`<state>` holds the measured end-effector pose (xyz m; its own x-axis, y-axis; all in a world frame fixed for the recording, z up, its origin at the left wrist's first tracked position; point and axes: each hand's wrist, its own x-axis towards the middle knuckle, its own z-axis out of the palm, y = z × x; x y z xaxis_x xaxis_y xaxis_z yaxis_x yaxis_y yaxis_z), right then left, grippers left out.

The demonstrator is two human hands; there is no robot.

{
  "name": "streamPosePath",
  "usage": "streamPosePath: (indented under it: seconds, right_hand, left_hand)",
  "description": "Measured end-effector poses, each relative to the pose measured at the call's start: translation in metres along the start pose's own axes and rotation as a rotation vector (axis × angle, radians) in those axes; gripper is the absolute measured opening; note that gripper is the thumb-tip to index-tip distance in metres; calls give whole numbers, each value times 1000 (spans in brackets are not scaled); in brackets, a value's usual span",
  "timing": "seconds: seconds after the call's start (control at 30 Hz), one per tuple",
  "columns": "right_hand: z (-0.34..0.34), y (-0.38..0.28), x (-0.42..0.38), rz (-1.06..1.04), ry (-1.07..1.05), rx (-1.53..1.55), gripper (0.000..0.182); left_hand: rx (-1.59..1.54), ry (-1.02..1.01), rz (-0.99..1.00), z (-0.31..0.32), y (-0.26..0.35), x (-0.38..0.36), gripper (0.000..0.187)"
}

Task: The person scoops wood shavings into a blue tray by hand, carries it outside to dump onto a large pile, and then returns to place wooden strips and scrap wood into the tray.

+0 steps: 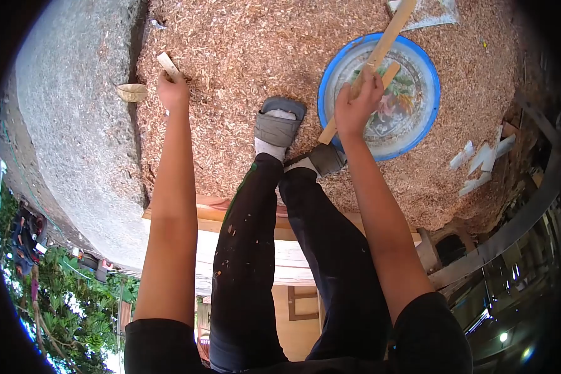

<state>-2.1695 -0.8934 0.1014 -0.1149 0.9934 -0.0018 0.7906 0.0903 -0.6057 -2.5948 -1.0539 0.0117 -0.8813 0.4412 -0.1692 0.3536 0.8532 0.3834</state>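
Note:
My left hand (173, 93) is closed round a short, pale piece of wood (168, 65), low over the wood shavings. My right hand (359, 106) grips wooden strips above a round, blue-rimmed tray. One long strip (389, 37) runs up past the far rim. A shorter strip (328, 132) passes under the hand and shows on both sides of it. The tray (435, 93) has a worn flower pattern on its bottom and lies on the shavings, partly hidden by the hand and strips.
Wood shavings (243, 56) cover the ground. A concrete slab (75, 112) borders them at left, with a dry leaf (133, 93) at its edge. My sandalled feet (279, 124) stand between the hands. White broken pieces (480, 159) lie at right; a pale sheet (433, 14) lies beyond the tray.

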Motion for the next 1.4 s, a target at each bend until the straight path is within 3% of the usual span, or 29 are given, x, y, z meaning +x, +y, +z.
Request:
streamPosePath:
  seconds: [0.13, 0.17, 0.27, 0.37, 0.6, 0.77, 0.9, 1.0, 1.07, 1.1, 1.13, 1.2, 1.23, 1.27, 1.33, 1.4]
  right_hand:
    - [-11, 9, -2, 8, -5, -9, 65]
    - [-11, 11, -4, -26, 18, 11, 64]
    - [-4, -6, -16, 15, 61, 12, 59]
    - [-3, -28, -26, 35, 11, 113, 56]
    - [-9, -54, -33, 177, 37, 251, 43]
    - [3, -75, -35, 105, -82, 392, 38]
    - [-9, -104, -25, 83, -121, 465, 44]
    - [-21, -112, -12, 25, -273, 521, 50]
    - [2, -118, -20, 133, -532, 767, 46]
    - [11, -124, -18, 219, -559, 969, 39]
    - [12, -123, -21, 215, -552, 971, 39]
    - [2, -121, -31, 524, -545, 1496, 31]
    - [-10, -116, -33, 644, -652, 1492, 30]
    - [-24, -112, -37, 637, -645, 1494, 30]
    - [-49, -108, -43, 474, -688, 1358, 28]
    - [-83, -98, -35, 479, -702, 1253, 27]
  left_hand:
    - [46, 29, 102, -1, 53, -18, 30]
    - [39, 159, 282, 0, 71, -27, 23]
    - [-140, 106, 410, -34, 114, -49, 20]
    - [-126, 34, 572, -77, 159, -70, 17]
    - [-158, -2, 834, -86, 229, -54, 15]
    - [-119, 7, 970, -98, 271, -48, 18]
    - [-198, 37, 981, -123, 324, -68, 20]
    - [-291, 6, 945, -139, 357, -86, 19]
    - [-316, 2, 927, -139, 365, -90, 18]
    - [-339, -3, 903, -138, 368, -91, 18]
    - [-341, -1, 910, -136, 369, -92, 18]
    - [-369, -55, 841, -128, 367, -93, 19]
    - [-416, -74, 849, -120, 364, -93, 20]
    - [-446, -100, 818, -113, 360, -95, 20]
    - [-422, -155, 804, -109, 366, -101, 19]
    - [-413, -189, 803, -110, 382, -109, 18]
